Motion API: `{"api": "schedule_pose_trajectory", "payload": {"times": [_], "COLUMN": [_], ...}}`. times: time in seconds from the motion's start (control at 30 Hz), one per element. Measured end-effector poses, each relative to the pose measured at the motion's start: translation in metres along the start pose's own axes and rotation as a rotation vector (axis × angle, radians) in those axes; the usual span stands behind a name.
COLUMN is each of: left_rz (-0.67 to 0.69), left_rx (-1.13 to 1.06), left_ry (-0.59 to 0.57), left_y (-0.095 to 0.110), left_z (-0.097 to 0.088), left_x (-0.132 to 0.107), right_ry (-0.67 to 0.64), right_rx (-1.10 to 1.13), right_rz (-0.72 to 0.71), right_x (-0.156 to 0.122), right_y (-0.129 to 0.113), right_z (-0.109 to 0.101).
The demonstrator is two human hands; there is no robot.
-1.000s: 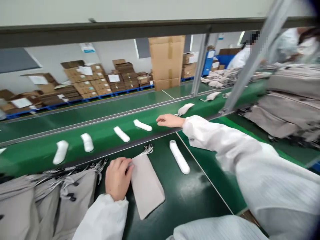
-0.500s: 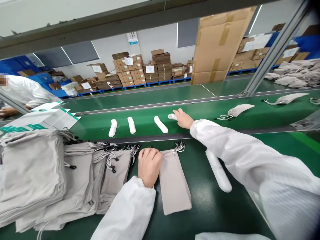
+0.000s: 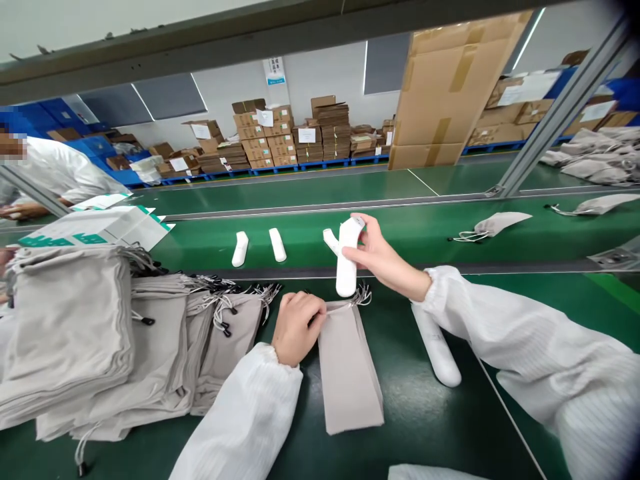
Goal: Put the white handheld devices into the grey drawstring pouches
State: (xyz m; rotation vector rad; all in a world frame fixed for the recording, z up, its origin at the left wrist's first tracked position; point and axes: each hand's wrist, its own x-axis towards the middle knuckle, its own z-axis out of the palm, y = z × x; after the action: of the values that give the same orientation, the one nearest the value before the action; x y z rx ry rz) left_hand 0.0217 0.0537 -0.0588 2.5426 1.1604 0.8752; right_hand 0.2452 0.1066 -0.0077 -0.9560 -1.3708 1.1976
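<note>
My right hand (image 3: 384, 259) is closed around a white handheld device (image 3: 347, 263) with an angled head, held over the belt's near edge with its rounded end down. Just below that end lies a flat grey drawstring bag (image 3: 351, 370), its cords (image 3: 363, 293) at the top. The fingers of my left hand (image 3: 299, 328) are closed at the bag's upper left corner; the fingertips are partly hidden. A similar white device (image 3: 440, 353) lies on the table, its top under my right sleeve. Behind the held device, another one (image 3: 331, 240) shows in part on the belt.
Stacked grey drawstring bags (image 3: 70, 320) fill the left side. On the green belt (image 3: 415, 233) lie two more white devices (image 3: 241, 249) and filled bags (image 3: 500, 224) at right. White-green cartons (image 3: 95, 230) and a co-worker's sleeve (image 3: 75, 167) are at far left. A metal post (image 3: 555, 107) slants at right.
My right hand has lifted the white device off the belt and brought it nearer and slightly left, turning it upright. My left hand stays at the bag's corner.
</note>
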Motion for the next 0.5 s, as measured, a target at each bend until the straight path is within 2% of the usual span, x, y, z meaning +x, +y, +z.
{"api": "schedule_pose_trajectory", "payload": {"times": [0.07,0.13,0.2,0.27,0.33,0.4,0.47,0.5], "left_rz": [-0.100,-0.162,-0.188,-0.218,-0.261,-0.316,-0.402,-0.458], "left_rx": [-0.255,-0.471,-0.612,-0.687,-0.720,-0.748,-0.818,-0.870], "left_ry": [-0.017,0.019,0.095,0.217,0.355,0.410,0.409,0.420], "left_y": [0.007,0.017,0.027,0.034,0.039,0.039,0.036,0.034], "left_z": [-0.009,-0.016,-0.020,-0.022,-0.024,-0.028,-0.034,-0.037], "left_x": [0.004,0.008,0.012,0.016,0.020,0.022,0.022,0.022], "right_ry": [0.017,0.020,-0.016,-0.117,-0.254,-0.390,-0.436,-0.410], "right_rx": [0.001,-0.024,-0.073,-0.164,-0.254,-0.252,-0.092,0.014], "right_rz": [-0.096,-0.180,-0.218,-0.222,-0.174,-0.041,0.125,0.183], "right_x": [-0.010,-0.018,-0.024,-0.029,-0.034,-0.040,-0.048,-0.053], "right_y": [0.000,0.001,0.002,0.001,-0.001,-0.006,-0.015,-0.022], "right_z": [0.010,0.018,0.024,0.028,0.028,0.025,0.018,0.012]}}
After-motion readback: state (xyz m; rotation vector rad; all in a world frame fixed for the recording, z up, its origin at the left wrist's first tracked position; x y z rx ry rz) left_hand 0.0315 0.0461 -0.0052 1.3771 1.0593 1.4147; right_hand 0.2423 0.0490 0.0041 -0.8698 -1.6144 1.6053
